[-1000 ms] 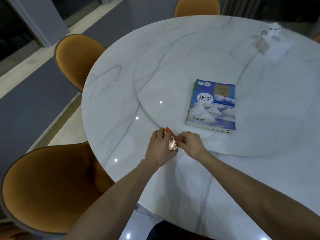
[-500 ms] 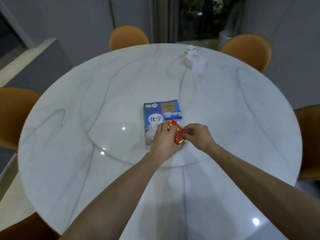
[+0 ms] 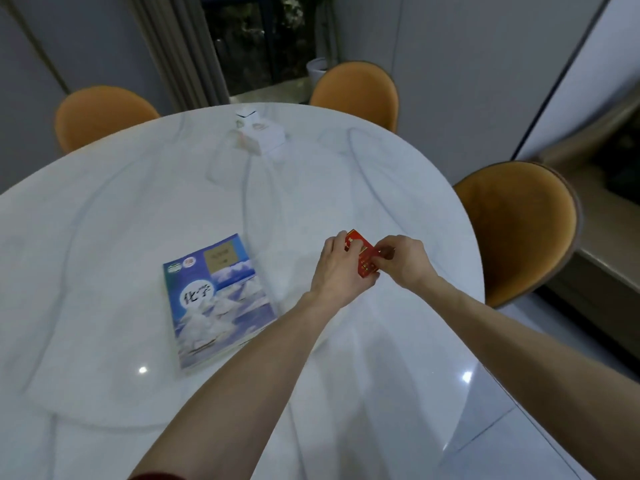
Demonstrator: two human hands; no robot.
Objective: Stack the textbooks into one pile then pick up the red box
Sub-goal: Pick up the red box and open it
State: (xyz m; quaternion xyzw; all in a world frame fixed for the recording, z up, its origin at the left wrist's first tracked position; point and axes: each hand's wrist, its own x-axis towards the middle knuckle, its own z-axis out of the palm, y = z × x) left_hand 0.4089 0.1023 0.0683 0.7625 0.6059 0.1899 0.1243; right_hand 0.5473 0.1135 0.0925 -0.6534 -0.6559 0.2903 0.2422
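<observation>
We see a counter (image 3: 346,174) of white marble-look stone with grey veins, polished smooth and glossy enough to throw back small points of light. The textbook (image 3: 218,299) on it has a slick, lightly glossy paper cover. The red box (image 3: 363,258) looks like printed card with a shiny finish and gold lettering. The 3 chairs (image 3: 519,230) look to be covered in matt, soft-looking orange upholstery. The white tissue box (image 3: 261,135) seems smooth card or plastic; we cannot tell which.

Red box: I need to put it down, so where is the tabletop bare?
Bare marble lies between the textbook pile and the tissue box, and on the table right of the hands. The left hand and right hand crowd the red box.
</observation>
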